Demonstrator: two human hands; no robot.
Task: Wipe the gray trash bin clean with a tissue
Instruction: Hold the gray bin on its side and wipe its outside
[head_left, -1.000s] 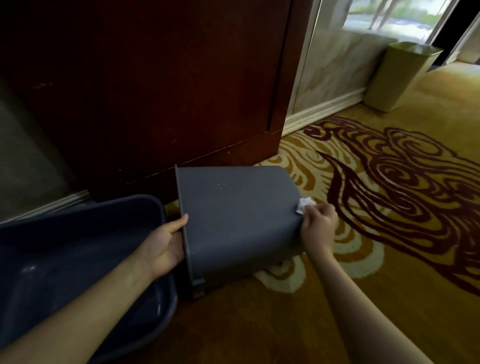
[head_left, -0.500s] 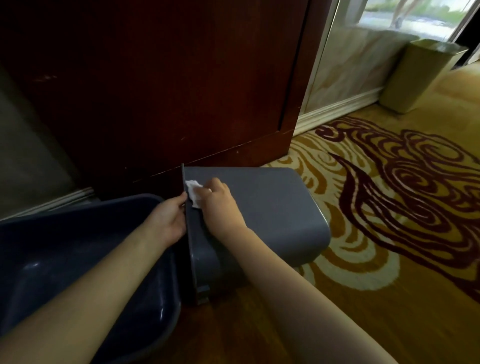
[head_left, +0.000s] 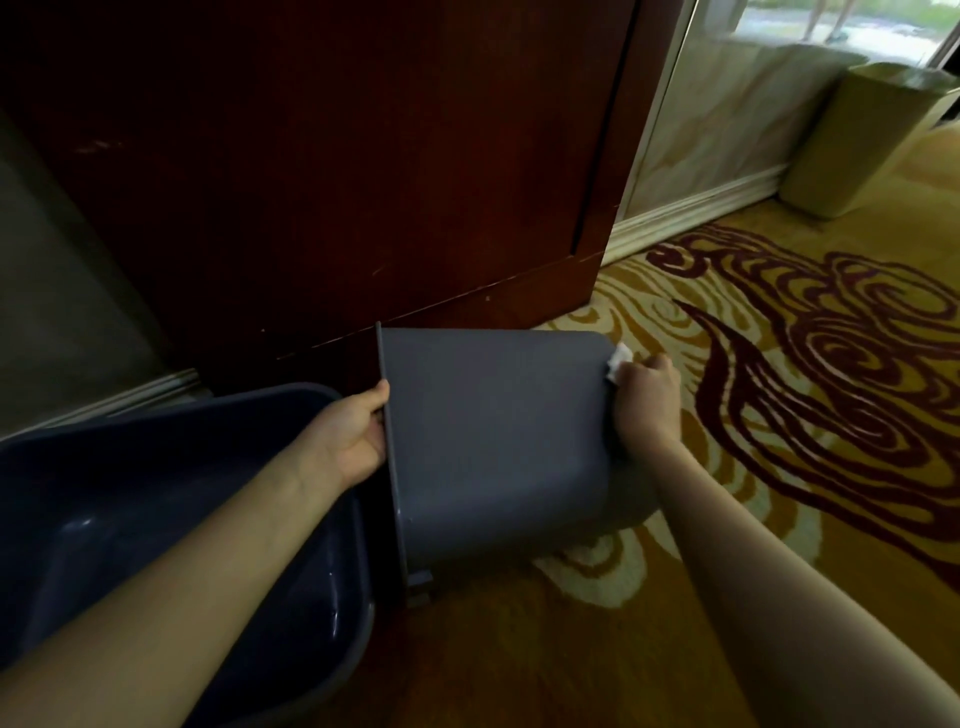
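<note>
Right hand (head_left: 647, 405) grip clamps white crumpled tissue (head_left: 618, 361) at gray plastic trash bin (head_left: 493, 441) base; left hand (head_left: 356, 436) grips rim; advise firm, overlapping strokes.

Bin (head_left: 493, 447) lies on its side between both hands. Behind the hands, the dark wood panel (head_left: 363, 182) stands close to the bin's far edge — little room there. Left of the left hand (head_left: 356, 434), a dark tub (head_left: 156, 415) blocks the floor. Right of the right hand (head_left: 647, 402), open carpet (head_left: 831, 441) — free passage. Green bin (head_left: 862, 140) well apart.
</note>
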